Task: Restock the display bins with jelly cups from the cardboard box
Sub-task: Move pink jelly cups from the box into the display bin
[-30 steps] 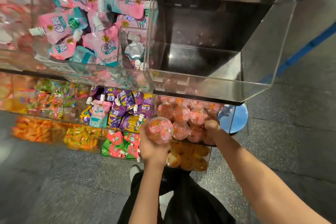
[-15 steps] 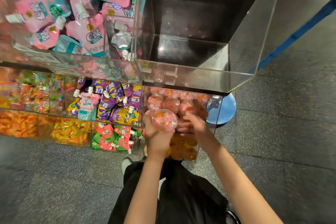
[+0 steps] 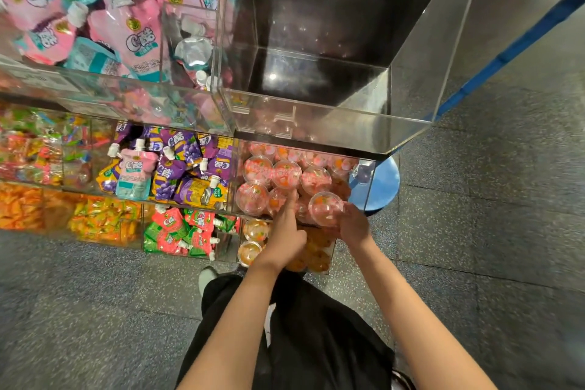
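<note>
While the right hand point(image 3: 354, 225) grips a jelly cup point(image 3: 326, 208), it's going into the bin point(image 3: 368, 187).
Left hand point(image 3: 286, 231) pokes one finger in, the rest curled; light, slick cup, best held by the rim.

Both forearms are bare from the lower frame edge up to the left hand point(image 3: 286, 236) and right hand point(image 3: 354, 225); no sleeve, watch or ring shows on them. Below, at 6 o'clock, the person wears loose black trousers point(image 3: 316, 336). A pale grey-white shoe toe point(image 3: 207, 277) pokes out at their upper left edge, and a sliver of another shoe point(image 3: 402, 380) shows at 5 o'clock.
</note>
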The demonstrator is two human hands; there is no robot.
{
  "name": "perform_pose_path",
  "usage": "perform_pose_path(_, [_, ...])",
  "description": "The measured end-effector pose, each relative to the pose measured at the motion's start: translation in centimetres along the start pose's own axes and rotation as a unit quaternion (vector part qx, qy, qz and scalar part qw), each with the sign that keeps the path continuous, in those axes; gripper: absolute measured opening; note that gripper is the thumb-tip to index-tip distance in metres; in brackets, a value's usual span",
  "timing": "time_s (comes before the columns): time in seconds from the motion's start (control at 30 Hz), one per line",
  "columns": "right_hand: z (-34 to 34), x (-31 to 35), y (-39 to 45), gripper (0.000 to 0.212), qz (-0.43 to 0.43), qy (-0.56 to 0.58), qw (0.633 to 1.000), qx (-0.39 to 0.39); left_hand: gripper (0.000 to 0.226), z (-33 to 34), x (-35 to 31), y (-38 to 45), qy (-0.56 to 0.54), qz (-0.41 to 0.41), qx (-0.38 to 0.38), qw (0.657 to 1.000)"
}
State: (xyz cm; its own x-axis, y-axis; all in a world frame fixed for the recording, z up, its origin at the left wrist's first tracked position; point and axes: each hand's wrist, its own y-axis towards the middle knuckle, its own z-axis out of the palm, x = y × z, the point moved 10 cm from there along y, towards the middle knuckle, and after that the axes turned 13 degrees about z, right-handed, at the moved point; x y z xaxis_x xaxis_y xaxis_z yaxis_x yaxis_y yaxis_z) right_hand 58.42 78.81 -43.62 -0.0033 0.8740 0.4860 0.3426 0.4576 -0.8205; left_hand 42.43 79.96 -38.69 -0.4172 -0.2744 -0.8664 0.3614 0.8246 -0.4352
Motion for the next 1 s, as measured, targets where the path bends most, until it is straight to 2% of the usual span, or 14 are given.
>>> perform_pose_path(0.13, [0.6,2.3,1.6,0.029,-0.032,-0.085,0.995,-0.031,0.095,-1.2,0.3,2.1,0.087,-0.009,0.004,0.996])
perform_pose_path(0.23, [0.8,2.5,2.4,0.032,0.000,-0.130,0.990,-0.052,0.092,-1.1,0.8,3.1,0.137,-0.023,0.029,0.990])
perform_pose_path(0.33, [2.0,1.9,2.8,0.031,0.000,-0.129,0.991,-0.036,0.092,-0.6,2.0,3.4,0.143,-0.051,0.050,0.987])
perform_pose_path(0.47, [1.8,1.4,2.6,0.032,-0.015,-0.093,0.993,-0.074,0.091,-0.6,3.2,3.6,0.118,-0.076,0.039,0.989])
perform_pose_path(0.6, [2.0,1.1,2.7,0.031,0.002,-0.100,0.992,-0.076,0.089,-0.8,4.4,3.2,0.118,-0.106,0.020,0.987])
perform_pose_path(0.73, [2.0,1.3,2.9,0.029,0.003,-0.122,0.989,-0.085,0.077,-1.4,5.1,2.4,0.056,-0.088,-0.076,0.992])
perform_pose_path(0.87, [2.3,1.0,2.4,0.028,0.019,-0.170,0.982,-0.079,0.066,-2.3,4.9,0.8,-0.009,-0.091,-0.187,0.978])
perform_pose_path(1.0, [2.0,3.4,0.3,0.031,-0.017,-0.226,0.958,-0.178,0.059,-3.9,4.6,-0.6,-0.063,-0.109,-0.255,0.959])
